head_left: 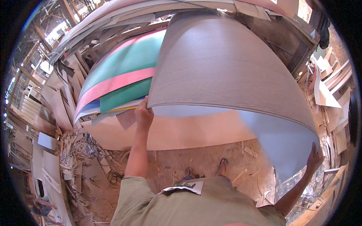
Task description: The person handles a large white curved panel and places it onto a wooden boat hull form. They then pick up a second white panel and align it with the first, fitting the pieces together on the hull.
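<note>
From the head view, your left hand (143, 114) grips the near left edge of the grey laminate sheet (218, 64), and your right hand (314, 156) grasps its near right corner. The sheet bows up in front of you over stacked coloured sheets (120, 75) at far left. Bare dirt floor (203, 158) lies near your feet, with scrap wood (79, 147) crowding the left.
</note>
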The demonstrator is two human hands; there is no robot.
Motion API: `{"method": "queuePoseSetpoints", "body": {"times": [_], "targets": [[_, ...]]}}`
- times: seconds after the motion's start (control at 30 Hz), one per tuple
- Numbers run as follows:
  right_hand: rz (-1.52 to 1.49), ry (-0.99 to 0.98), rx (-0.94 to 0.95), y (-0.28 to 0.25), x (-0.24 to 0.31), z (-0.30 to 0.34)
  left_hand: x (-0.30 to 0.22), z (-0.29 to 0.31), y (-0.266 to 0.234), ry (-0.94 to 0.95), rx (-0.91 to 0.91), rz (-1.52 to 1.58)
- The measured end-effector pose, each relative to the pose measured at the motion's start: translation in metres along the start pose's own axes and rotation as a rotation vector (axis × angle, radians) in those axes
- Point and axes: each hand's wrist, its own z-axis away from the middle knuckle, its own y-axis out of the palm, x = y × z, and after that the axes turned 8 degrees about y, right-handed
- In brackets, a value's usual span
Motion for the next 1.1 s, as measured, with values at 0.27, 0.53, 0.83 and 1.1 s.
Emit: {"method": "queuePoseSetpoints", "body": {"times": [0.27, 0.53, 0.83, 1.1], "targets": [[-0.121, -0.559, -0.148, -0.111, 0.148, 0.033, 0.065, 0.034, -0.04, -0.245, -0.058, 0.06], [-0.115, -0.784, -0.028, -0.157, 0.211, 0.034, -0.079, -0.029, -0.173, 0.281, -0.37, 0.026], [-0.148, -0.917, 0.032, -0.161, 0.221, 0.03, -0.237, -0.092, -0.184, 0.595, -0.082, 0.001], [-0.335, -0.999, 0.425, -0.158, 0.215, 0.018, -0.251, -0.091, -0.151, 0.586, -0.139, -0.078]]}}
